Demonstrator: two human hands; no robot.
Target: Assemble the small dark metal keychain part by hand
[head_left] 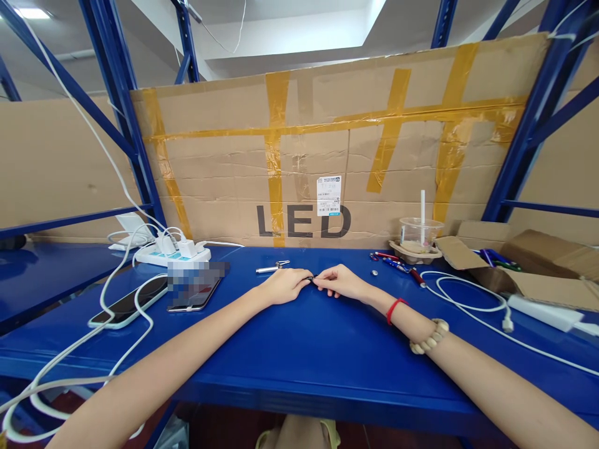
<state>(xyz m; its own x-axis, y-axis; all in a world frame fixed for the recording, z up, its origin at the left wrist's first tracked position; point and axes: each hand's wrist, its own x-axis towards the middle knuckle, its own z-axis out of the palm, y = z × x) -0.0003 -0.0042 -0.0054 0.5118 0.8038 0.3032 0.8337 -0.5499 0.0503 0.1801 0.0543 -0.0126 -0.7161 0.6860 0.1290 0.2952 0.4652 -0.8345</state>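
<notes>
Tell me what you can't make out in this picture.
- Head view: the dark item, too small and partly covered by the left hand and right hand.
- Head view: part of the phone nearer the hands, behind pixelation.
- Head view: fine print on the white label, too small to read.
- Head view: the open box, cut off by the right edge, some contents behind its flaps.

Room over tabletop between forearms; phones block left, cup, carton right.
</notes>
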